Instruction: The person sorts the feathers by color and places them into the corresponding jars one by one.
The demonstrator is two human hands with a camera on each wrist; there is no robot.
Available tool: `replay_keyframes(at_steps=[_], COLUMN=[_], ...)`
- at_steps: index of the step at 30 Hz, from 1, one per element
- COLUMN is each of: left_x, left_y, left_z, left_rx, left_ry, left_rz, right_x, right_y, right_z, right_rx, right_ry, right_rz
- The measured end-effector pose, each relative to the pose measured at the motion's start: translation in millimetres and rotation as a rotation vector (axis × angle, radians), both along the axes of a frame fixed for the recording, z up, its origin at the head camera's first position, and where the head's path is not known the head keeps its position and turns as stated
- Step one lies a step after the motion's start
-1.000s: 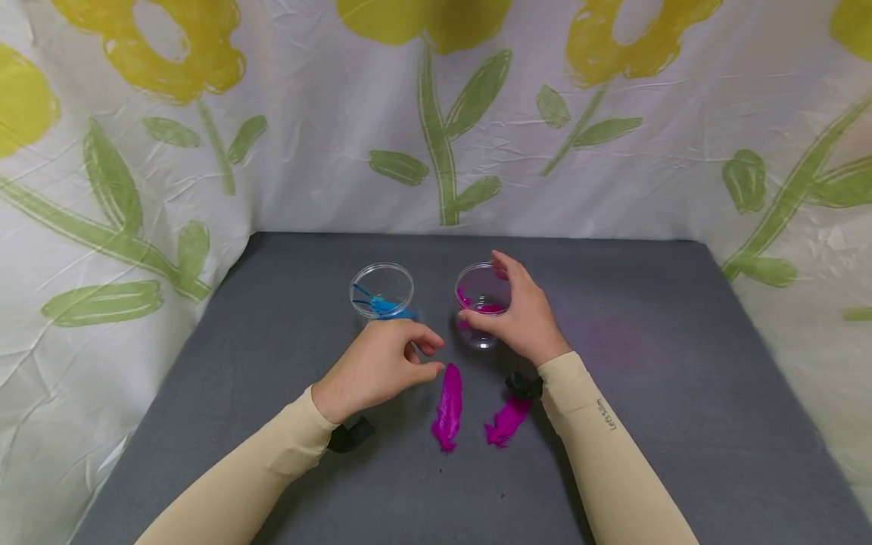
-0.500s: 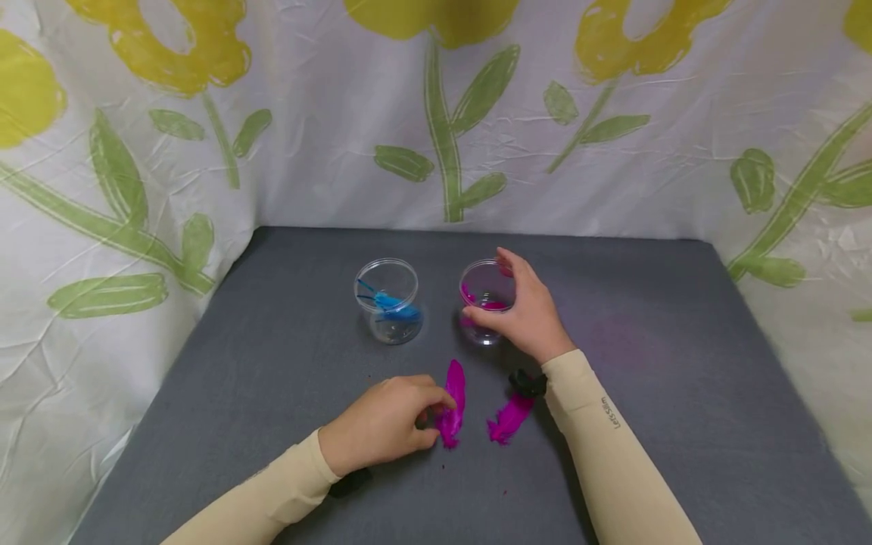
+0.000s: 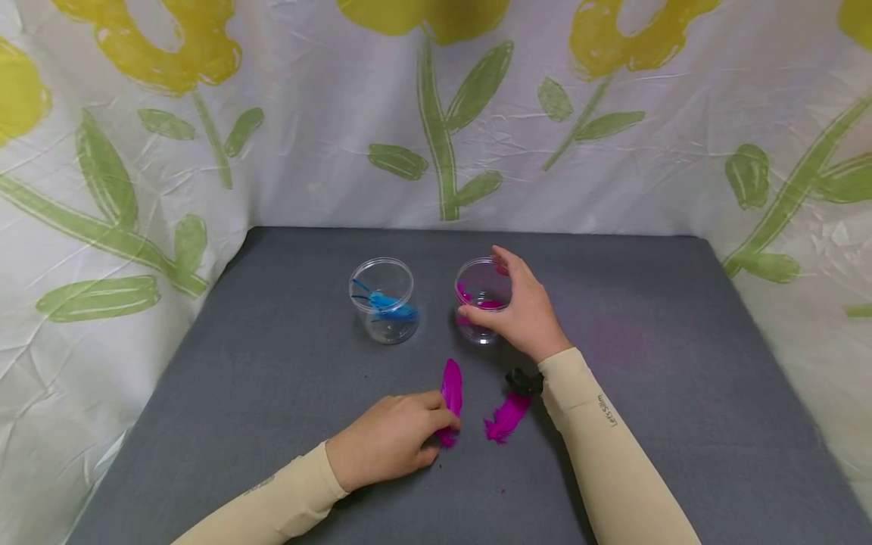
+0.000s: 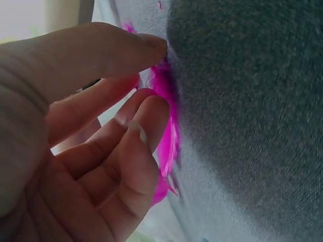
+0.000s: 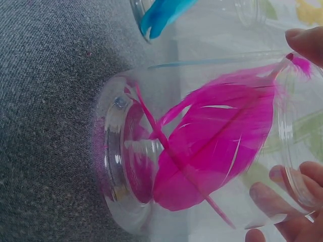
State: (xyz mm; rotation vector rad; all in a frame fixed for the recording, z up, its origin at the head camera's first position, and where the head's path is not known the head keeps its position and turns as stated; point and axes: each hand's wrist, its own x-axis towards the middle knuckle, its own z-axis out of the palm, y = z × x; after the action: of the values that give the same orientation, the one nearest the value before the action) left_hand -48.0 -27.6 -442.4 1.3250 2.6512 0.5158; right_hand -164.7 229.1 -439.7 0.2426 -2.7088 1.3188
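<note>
My left hand (image 3: 395, 439) reaches over the lower end of a magenta feather (image 3: 451, 382) lying on the table. In the left wrist view the thumb and fingers stand apart around that feather (image 4: 167, 136), with a gap between them. My right hand (image 3: 521, 318) holds a clear plastic cup (image 3: 483, 338) near its rim, thumb in front and fingers behind. Magenta feathers (image 5: 217, 136) show inside this upright cup in the right wrist view. Another magenta feather (image 3: 506, 418) lies on the table, partly hidden under the black strap at my right wrist.
To the left of the held cup stands a second clear cup (image 3: 388, 333) with blue feathers (image 3: 391, 305) inside. Both rest on a grey cloth-covered table (image 3: 272, 363). A white curtain (image 3: 306, 151) with yellow flowers encloses the back and sides.
My left hand has moved from in front of the blue-feather cup, down and toward me, to the nearer end of the magenta feather. The right hand stays on its cup.
</note>
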Motion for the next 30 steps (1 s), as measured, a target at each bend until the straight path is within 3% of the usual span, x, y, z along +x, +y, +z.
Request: replay_keyframes(at_steps=[16, 30], left_x=[1.3, -3.1], left_y=[6.2, 6.3], left_z=[-5.1, -3.4], left_rx=[-0.015, -0.010], left_ry=[0.141, 0.214], left_rz=[-0.073, -0.086], right_x=[0.4, 0.4], right_y=[-1.0, -0.7], right_z=[-0.3, 0.4], right_rx=[-0.010, -0.007], right_ry=[0.001, 0.007], right_rz=[-0.002, -0.003])
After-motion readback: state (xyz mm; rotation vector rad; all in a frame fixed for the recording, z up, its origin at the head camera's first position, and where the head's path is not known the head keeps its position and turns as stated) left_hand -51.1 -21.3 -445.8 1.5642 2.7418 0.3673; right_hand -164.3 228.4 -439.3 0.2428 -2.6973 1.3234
